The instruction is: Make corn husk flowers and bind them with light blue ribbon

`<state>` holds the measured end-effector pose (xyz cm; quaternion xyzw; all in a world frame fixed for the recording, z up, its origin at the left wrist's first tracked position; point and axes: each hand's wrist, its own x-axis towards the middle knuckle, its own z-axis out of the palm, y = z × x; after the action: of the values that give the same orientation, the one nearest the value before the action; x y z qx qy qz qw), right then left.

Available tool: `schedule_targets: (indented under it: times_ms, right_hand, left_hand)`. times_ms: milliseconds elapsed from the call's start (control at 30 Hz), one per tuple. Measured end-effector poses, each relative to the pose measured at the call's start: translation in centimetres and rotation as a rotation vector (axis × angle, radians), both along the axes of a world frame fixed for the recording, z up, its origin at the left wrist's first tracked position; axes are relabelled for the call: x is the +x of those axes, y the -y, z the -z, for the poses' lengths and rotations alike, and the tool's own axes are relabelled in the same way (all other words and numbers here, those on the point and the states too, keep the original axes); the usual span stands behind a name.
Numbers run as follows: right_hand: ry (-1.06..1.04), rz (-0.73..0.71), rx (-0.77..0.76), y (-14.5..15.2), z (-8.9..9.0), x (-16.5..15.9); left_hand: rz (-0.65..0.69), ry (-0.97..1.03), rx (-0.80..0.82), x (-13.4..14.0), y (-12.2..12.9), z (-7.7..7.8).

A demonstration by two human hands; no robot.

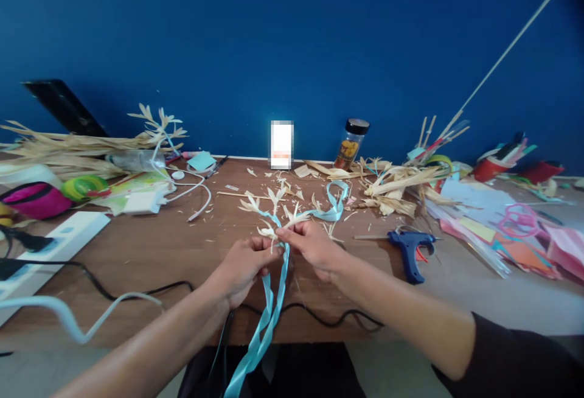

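Close together over the middle of the table, my two hands pinch a stem wrapped in light-blue ribbon. Pale dried-husk flowers (275, 197) branch out at its top. My left hand (250, 264) is closed on the stem from the left, thumb and fingers near the lowest flower. From the right, my right hand (314, 246) pinches the same spot, just below another husk flower. Two lengths of light-blue ribbon (264, 331) hang twisted from the stem toward my lap. A further loop of blue ribbon (335, 206) lies beyond my right hand. My fingers hide the exact gripping point.
A blue glue gun (410, 252) lies right of my hands. Dried husks (396, 185) and a black-lidded jar (351, 145) stand behind it. At left are a white power strip (55, 252), cables and a finished-looking husk spray (159, 124). Paper sheets (474, 203) cover the right side.
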<state>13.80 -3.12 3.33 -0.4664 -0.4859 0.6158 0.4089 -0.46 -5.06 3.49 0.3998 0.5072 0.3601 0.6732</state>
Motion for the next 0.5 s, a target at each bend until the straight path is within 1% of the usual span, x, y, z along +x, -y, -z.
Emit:
schedule_targets:
  times_ms: [100, 167, 267, 367, 500]
  right_hand:
    - [0.045, 0.02, 0.038, -0.04, 0.19, 0.01]
    - [0.079, 0.023, 0.049, -0.08, 0.39, 0.11]
    - [0.093, 0.009, 0.054, -0.08, 0.51, 0.27]
    - [0.052, -0.019, 0.046, -0.01, 0.37, 0.34]
    - [0.029, -0.018, 0.025, 0.11, 0.32, 0.19]
  left_hand:
    - [-0.079, 0.006, 0.007, 0.44, 0.17, -0.2]
    - [-0.105, 0.017, 0.02, 0.56, 0.22, -0.29]
    - [-0.07, 0.031, -0.024, 0.43, 0.16, -0.28]
    - [-0.032, 0.043, -0.098, 0.18, 0.01, -0.06]
    - [-0.005, 0.093, -0.086, 0.11, -0.08, 0.38]
